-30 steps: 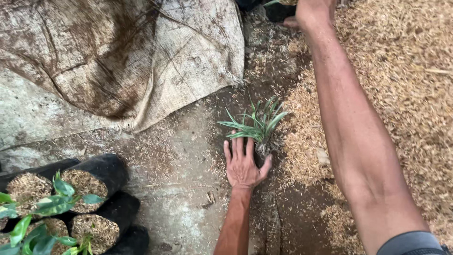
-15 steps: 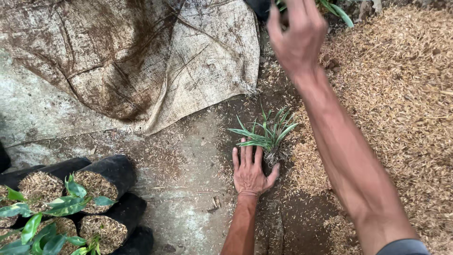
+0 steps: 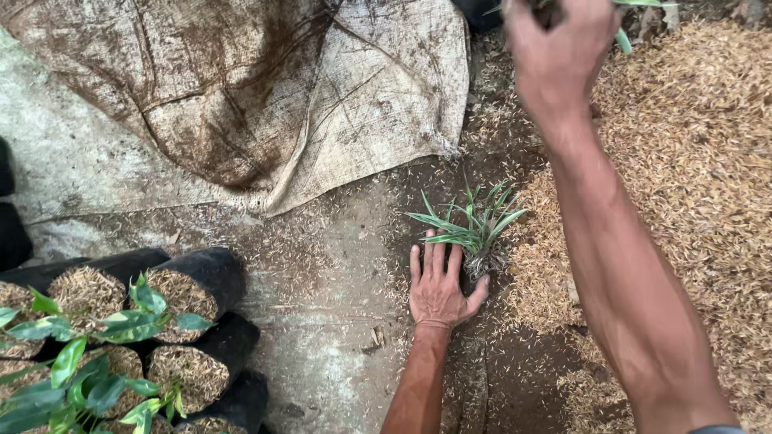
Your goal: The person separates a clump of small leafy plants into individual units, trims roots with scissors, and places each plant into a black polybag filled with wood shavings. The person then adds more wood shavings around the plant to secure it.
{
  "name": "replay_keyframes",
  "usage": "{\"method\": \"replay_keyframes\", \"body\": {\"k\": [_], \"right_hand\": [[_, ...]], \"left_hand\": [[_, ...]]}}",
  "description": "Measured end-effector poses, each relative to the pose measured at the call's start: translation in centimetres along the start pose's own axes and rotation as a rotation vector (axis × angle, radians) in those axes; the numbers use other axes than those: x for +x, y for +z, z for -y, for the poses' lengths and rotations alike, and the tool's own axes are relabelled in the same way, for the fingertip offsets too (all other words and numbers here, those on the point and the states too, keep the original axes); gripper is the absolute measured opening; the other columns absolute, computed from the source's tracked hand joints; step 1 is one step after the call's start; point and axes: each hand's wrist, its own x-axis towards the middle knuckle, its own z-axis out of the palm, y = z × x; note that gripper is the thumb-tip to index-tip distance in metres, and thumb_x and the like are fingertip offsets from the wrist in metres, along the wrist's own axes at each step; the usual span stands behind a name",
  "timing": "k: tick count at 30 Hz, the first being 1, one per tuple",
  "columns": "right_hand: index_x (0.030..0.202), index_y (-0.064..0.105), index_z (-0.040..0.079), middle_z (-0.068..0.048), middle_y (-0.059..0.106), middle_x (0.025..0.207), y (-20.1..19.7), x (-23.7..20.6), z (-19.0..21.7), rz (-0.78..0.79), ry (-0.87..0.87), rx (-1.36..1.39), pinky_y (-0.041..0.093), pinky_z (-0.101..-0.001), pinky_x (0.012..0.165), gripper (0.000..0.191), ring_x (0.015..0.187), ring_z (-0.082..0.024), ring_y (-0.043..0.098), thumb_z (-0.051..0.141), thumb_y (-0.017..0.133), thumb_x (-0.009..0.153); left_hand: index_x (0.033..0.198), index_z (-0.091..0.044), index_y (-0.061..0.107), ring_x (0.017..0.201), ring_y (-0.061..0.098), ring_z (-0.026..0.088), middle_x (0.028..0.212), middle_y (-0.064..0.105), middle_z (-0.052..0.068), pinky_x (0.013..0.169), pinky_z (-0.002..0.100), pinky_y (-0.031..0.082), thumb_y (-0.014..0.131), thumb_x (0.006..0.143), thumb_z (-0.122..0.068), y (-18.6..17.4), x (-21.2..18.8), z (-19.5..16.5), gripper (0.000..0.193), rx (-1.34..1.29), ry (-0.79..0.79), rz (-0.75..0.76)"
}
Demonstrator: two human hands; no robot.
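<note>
Burlap, stained brown and creased, is spread as a sack sheet (image 3: 241,104) over the upper left of the frame, one edge folded back near the top centre. Below it, bare grey ground (image 3: 322,321) dusted with husk flecks runs down the middle.

The left hand (image 3: 438,285) is laid flat, palm down, at lower centre — fingers straight and close together, thumb splayed out to the right. The thumb is seen against the base of a small grass-like plant (image 3: 474,225), whose narrow green blades fan upward just above the fingertips. The plant's roots sit in dark soil at the edge of a rice-husk heap (image 3: 691,177), pale straw in colour, which fills the right side of the frame.

The right hand (image 3: 563,48) is raised at upper right, close to the camera, the forearm running down to the lower right corner. Its fingers are curled inward at the top edge of the frame; green leaf tips (image 3: 635,20) are seen beside them, but whether they are gripped cannot be told — the fingertips are cut off by the frame.

At lower left, black nursery bags (image 3: 209,273) filled with husk mix are clustered together, several bearing broad-leaved green seedlings (image 3: 88,378). These lie well apart from both hands.
</note>
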Motion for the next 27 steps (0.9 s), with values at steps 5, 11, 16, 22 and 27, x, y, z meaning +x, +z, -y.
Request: {"method": "replay_keyframes", "body": {"k": [5, 11, 16, 22, 27], "right_hand": [[0.118, 0.076, 0.012, -0.010, 0.078, 0.114, 1.2, -5.6, 7.1, 0.411, 0.270, 0.097, 0.065, -0.0277, 0.079, 0.018, 0.097, -0.016, 0.077, 0.017, 0.071, 0.102], [0.156, 0.031, 0.019, -0.020, 0.027, 0.162, -4.7, -9.8, 11.4, 0.710, 0.305, 0.301, 0.067, -0.0373, 0.077, 0.077, 0.114, -0.025, 0.065, 0.022, 0.075, 0.092], [0.151, 0.047, 0.017, -0.016, 0.055, 0.147, -17.1, -17.7, 11.6, 0.779, 0.037, -0.079, 0.060, -0.0490, 0.099, 0.062, 0.128, -0.034, 0.062, 0.022, 0.071, 0.094], [0.141, 0.053, 0.011, -0.020, 0.057, 0.146, -33.6, -35.1, 15.0, 1.252, 0.122, -0.680, 0.064, -0.0373, 0.071, 0.070, 0.104, -0.032, 0.070, 0.009, 0.065, 0.072], [0.136, 0.055, 0.010, -0.012, 0.060, 0.101, -44.4, -49.8, 19.5, 1.495, 0.767, -0.682, 0.059, -0.0331, 0.060, 0.045, 0.078, -0.022, 0.064, 0.015, 0.055, 0.091]], "left_hand": [[0.144, -0.005, 0.052, 0.152, 0.028, 0.036, 0.156, 0.041, 0.025, 0.124, 0.054, 0.011, 0.047, 0.091, -0.068, 0.0, 0.1, -0.1, 0.083, 0.043, 0.008, 0.024], [0.144, -0.002, 0.051, 0.148, 0.035, 0.035, 0.154, 0.045, 0.024, 0.125, 0.057, 0.015, 0.053, 0.089, -0.068, -0.9, 0.2, -0.7, 0.086, 0.025, 0.042, -0.064], [0.138, 0.001, 0.056, 0.143, 0.041, 0.037, 0.146, 0.049, 0.025, 0.125, 0.056, 0.018, 0.062, 0.084, -0.067, -1.4, -0.2, -1.2, 0.087, 0.032, 0.024, -0.062], [0.133, 0.003, 0.060, 0.147, 0.040, 0.043, 0.148, 0.049, 0.029, 0.126, 0.059, 0.022, 0.071, 0.092, -0.060, -0.6, -1.0, -1.2, 0.075, 0.052, 0.181, -0.245], [0.126, -0.005, 0.068, 0.141, 0.043, 0.042, 0.149, 0.049, 0.028, 0.113, 0.062, 0.032, 0.053, 0.098, -0.079, -0.7, -1.1, -2.9, 0.081, -0.026, 0.114, -0.308]]}}
